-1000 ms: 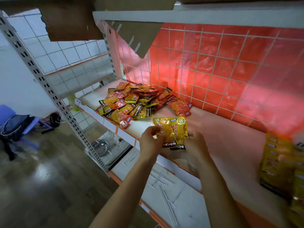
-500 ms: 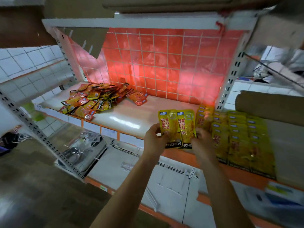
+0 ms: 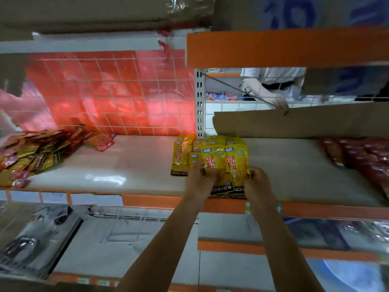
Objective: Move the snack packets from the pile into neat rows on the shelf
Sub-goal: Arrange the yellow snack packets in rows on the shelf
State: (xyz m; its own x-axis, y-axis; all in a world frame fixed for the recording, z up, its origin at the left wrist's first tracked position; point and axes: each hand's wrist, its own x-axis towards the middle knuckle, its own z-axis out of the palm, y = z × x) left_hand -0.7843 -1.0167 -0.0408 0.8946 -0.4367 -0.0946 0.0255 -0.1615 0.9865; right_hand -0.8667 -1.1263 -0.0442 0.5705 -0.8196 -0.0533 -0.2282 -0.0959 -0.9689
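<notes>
Yellow packets (image 3: pixel 214 163), two side by side, are pinched near their lower edges, the left hand (image 3: pixel 200 178) on one and the right hand (image 3: pixel 257 180) on the other. They sit just over the front of the yellow rows (image 3: pixel 181 157) on the shelf (image 3: pixel 130 165). Status, as judged: yellow rows and a red block (image 3: pixel 355 157) at far right are laid. The mixed pile (image 3: pixel 31 152) at left is large, so most of the work is left.

A shop: steel shelving (image 3: pixel 147 161) stocked with rows of snack packets (image 3: pixel 185 152).
</notes>
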